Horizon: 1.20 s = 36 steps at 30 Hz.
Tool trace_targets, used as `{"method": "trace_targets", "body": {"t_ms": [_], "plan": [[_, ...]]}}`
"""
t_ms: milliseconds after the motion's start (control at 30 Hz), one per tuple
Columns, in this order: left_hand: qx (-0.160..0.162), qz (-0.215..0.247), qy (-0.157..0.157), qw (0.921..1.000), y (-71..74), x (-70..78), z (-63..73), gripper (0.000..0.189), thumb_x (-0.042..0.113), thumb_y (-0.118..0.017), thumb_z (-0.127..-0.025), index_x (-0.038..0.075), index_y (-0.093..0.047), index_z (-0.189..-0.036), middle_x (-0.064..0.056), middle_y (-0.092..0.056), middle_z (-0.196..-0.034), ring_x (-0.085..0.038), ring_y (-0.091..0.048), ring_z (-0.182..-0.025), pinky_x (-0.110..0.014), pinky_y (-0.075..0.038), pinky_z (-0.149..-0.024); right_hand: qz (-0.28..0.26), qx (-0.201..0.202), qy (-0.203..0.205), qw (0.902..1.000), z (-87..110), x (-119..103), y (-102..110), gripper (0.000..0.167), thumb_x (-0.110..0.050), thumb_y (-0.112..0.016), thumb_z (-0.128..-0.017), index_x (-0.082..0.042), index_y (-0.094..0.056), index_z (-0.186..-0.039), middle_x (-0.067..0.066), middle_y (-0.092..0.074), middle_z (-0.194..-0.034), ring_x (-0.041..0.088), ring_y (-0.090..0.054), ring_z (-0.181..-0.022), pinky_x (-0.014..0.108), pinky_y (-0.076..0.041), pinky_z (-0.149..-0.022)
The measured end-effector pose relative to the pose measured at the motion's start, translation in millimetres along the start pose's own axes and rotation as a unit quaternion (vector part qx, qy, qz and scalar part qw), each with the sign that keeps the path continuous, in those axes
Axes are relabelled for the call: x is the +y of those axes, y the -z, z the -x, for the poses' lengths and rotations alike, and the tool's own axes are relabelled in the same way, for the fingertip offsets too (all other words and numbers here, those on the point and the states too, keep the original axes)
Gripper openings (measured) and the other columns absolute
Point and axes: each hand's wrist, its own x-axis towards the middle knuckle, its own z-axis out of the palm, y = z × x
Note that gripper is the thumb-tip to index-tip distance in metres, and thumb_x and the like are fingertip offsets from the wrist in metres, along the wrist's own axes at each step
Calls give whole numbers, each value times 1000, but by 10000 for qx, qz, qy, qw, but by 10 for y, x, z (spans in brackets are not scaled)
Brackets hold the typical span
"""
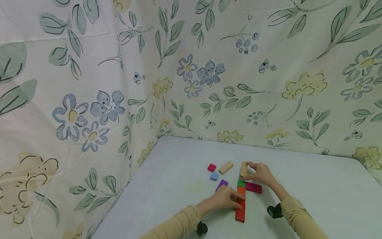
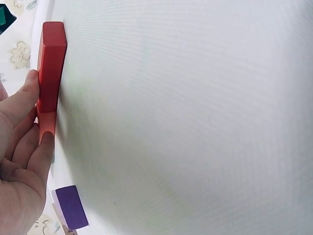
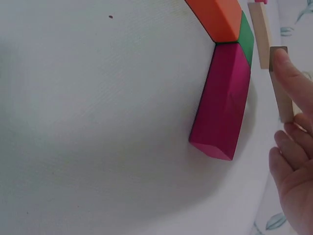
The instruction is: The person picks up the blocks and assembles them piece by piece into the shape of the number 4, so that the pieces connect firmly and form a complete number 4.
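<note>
Right hand: nearer; your thumb and fingertips pinch the natural-wood block at its ends.
Block position: left of your right palm, just beyond the green block; whether it rests down, you cannot tell.
Long axis: points away from you, roughly in line with the orange block and red block.
Left hand: thumb and fingers spread, touching those two.

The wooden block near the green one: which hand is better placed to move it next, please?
Probably the right hand: it pinches that wooden block, close to the green block. The left hand is farther away, touching the red block and orange block.
</note>
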Motion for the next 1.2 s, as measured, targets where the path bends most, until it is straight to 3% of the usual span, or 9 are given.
{"method": "trace_targets", "body": {"t_ms": [567,800,1200], "plan": [[14,20,-87,10000,10,-11,5,31,21,-76,-80,15,-73,-110,6,-71,-109,5,-44,-72,-8,-37,-60,195,-51,-22,9998,-2,10,-27,74,-31,-84,-69,5,-56,-127,30,-55,-128,46,-56,-113,52,-49,-88],[15,-34,-70,10000,-5,-32,-4,31,23,-76,-80,17,-73,-110,8,-72,-108,4,-35,-64,-11,-31,-54,128,-97,-185,9997,-6,31,-53,73,-29,-84,-69,5,-56,-128,30,-54,-130,45,-55,-115,51,-48,-90],[39,21,-89,10000,-13,-32,-1,30,22,-76,-80,16,-73,-109,8,-71,-108,6,-32,-63,-12,-29,-53,117,-112,-132,9998,-22,39,-91,73,-30,-84,-68,4,-57,-127,29,-55,-129,44,-55,-115,51,-48,-91]]}}
